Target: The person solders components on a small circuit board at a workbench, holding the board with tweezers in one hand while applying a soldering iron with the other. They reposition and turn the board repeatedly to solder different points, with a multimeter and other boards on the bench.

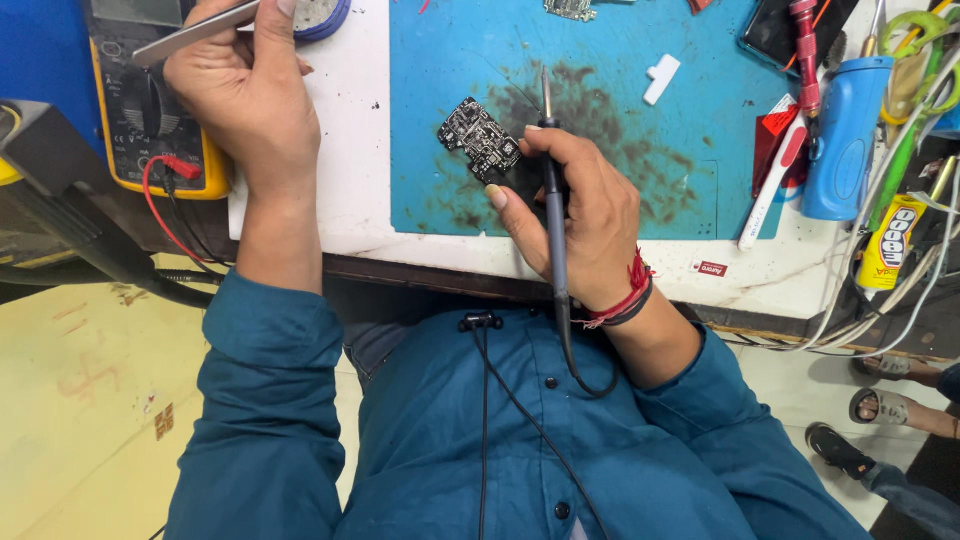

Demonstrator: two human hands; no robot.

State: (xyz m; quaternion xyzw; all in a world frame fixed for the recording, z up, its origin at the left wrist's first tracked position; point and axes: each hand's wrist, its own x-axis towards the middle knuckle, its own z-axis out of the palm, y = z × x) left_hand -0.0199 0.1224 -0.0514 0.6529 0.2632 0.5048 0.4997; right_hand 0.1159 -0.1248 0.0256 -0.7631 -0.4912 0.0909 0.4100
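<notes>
The tip of the flat metal tweezers (195, 32) is cut off by the upper frame edge, above the yellow multimeter with red lead (150, 110), whose display is cropped likewise. The round blue-rimmed tin (322, 15) right of the multimeter is half hidden behind the left hand (245, 95). The small green circuit board (571, 8) is truncated at the top edge. Markings on the black irregular circuit board (478, 137) are too small to be resolved.
</notes>
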